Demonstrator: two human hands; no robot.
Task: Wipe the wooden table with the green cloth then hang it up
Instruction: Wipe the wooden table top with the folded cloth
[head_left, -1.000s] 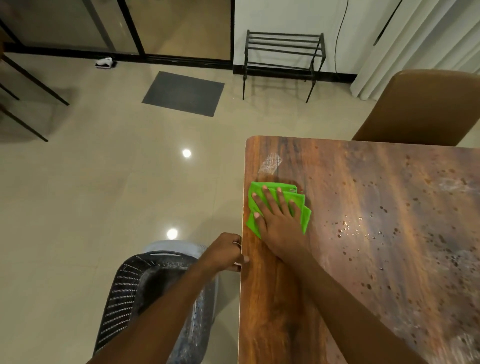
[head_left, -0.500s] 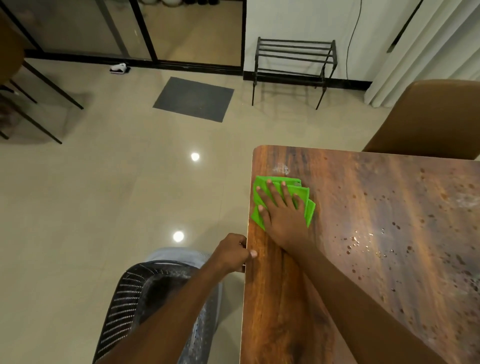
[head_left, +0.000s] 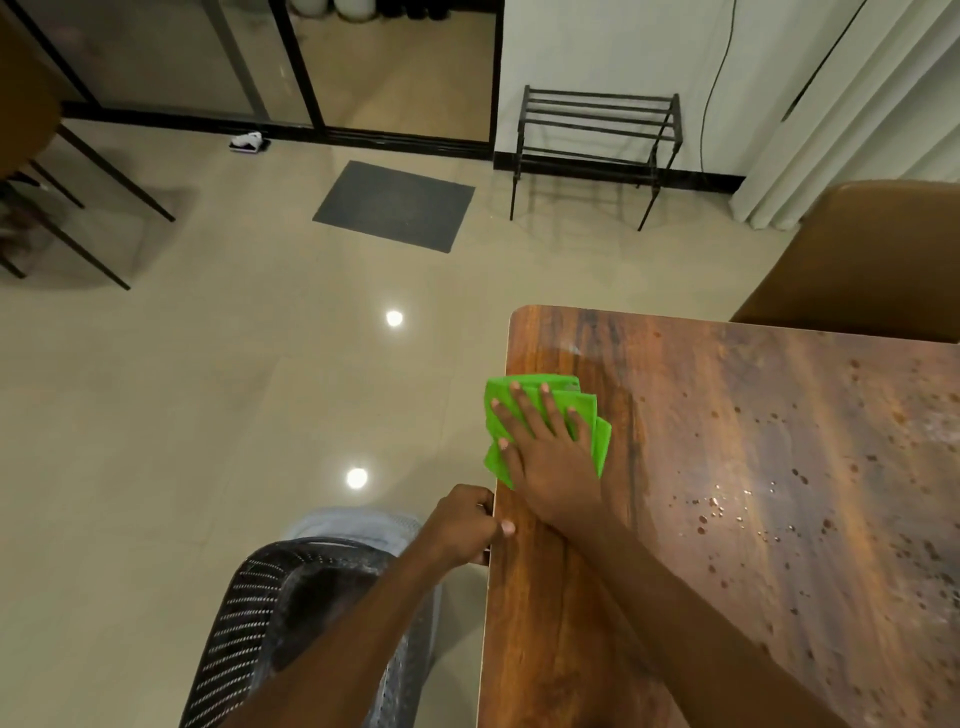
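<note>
Flat and spread, the right hand (head_left: 553, 467) presses down on the green cloth (head_left: 600, 441), fingers straight and holding nothing. I see the cloth folded into layers, lying on the wooden table (head_left: 727, 426) at its left edge, near the far corner, with one side hanging slightly over the rim. The left hand (head_left: 462, 525) grips that same edge nearer to me, thumb on top and fingers curled under. Droplets (head_left: 727, 512) speckle the tabletop to the right of the cloth. A black mesh chair (head_left: 260, 623) stands on the floor below the left arm, and a brown chair (head_left: 872, 260) sits at the far side.
</note>
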